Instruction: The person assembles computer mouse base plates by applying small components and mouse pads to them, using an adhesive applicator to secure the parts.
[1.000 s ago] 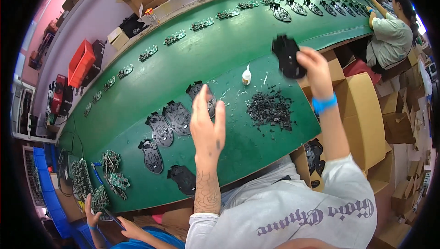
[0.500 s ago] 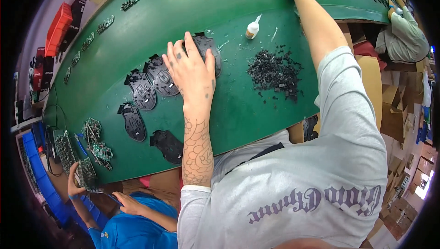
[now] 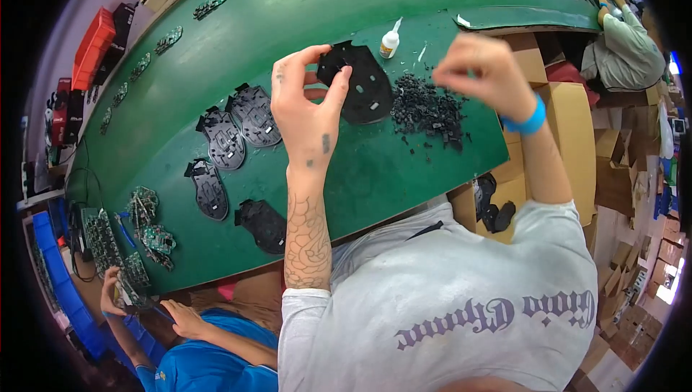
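Observation:
In my left hand (image 3: pixel 311 100) a black plastic base shell (image 3: pixel 367 93) is lifted off the green table, pinched between thumb and fingers, with its smooth slotted face showing. My right hand (image 3: pixel 479 71), with a blue wristband, hovers just right of a pile of small black plastic parts (image 3: pixel 429 112). Its fingers are drawn together in a pinch, slightly blurred; whatever they may hold is too small to make out. More shells lie left of my left forearm: two overlapping ones (image 3: pixel 254 114) (image 3: pixel 220 138), one below them (image 3: pixel 207 188) and one near the table edge (image 3: pixel 261 226).
A small white glue bottle (image 3: pixel 390 43) stands beyond the pile. Circuit boards (image 3: pixel 210 4) line the far side of the green table (image 3: pixel 375 175). A co-worker in blue (image 3: pixel 216 356) handles boards at lower left. A cardboard box (image 3: pixel 515 168) with black parts sits by the table edge.
My left hand has picked up the shell it was resting on and turned it. My right hand has come back from the table's far side to beside the pile.

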A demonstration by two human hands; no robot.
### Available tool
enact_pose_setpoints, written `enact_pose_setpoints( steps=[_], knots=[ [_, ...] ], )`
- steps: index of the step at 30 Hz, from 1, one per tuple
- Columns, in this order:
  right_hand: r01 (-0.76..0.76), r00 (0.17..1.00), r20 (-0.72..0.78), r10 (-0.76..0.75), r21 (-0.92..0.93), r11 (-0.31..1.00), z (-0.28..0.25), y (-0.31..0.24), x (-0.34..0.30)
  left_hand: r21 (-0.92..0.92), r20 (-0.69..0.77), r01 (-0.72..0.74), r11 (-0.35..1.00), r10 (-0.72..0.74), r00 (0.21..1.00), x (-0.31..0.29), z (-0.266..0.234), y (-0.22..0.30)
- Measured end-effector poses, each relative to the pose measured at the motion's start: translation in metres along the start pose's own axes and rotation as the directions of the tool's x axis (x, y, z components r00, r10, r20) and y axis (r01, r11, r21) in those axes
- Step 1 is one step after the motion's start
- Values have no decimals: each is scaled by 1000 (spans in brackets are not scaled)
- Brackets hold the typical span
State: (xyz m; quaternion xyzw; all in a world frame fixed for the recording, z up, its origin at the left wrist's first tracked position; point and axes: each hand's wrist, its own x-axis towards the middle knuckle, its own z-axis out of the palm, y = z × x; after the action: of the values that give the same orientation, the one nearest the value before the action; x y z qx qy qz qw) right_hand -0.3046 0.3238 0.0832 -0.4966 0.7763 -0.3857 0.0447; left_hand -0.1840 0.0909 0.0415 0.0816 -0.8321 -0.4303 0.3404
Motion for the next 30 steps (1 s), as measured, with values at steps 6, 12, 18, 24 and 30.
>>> enact_pose_setpoints(
  steps=[6, 12, 18, 24, 30],
  knots=[
    [88, 994, 71, -78, -157, 984, 51, 11, -45, -408, 113, 305, 861, -284, 952, -7, -28, 52],
    [36, 996, 93, -15, -223, 974, 58, 7, -46, -384, 18, 259, 886, -273, 962, -52, -63, 58],
    [135, 988, 126, -92, -396, 908, 62, -10, -45, -480, -38, 333, 812, -398, 916, -84, -60, 38],
    [-202, 915, -241, 324, 421, 884, 76, -65, -46, -263, -149, 188, 946, -233, 961, -96, -45, 31],
    [-101, 936, -281, 210, 357, 929, 114, -86, -39, -321, -96, 124, 939, -162, 982, -100, -37, 32]
  ],
)
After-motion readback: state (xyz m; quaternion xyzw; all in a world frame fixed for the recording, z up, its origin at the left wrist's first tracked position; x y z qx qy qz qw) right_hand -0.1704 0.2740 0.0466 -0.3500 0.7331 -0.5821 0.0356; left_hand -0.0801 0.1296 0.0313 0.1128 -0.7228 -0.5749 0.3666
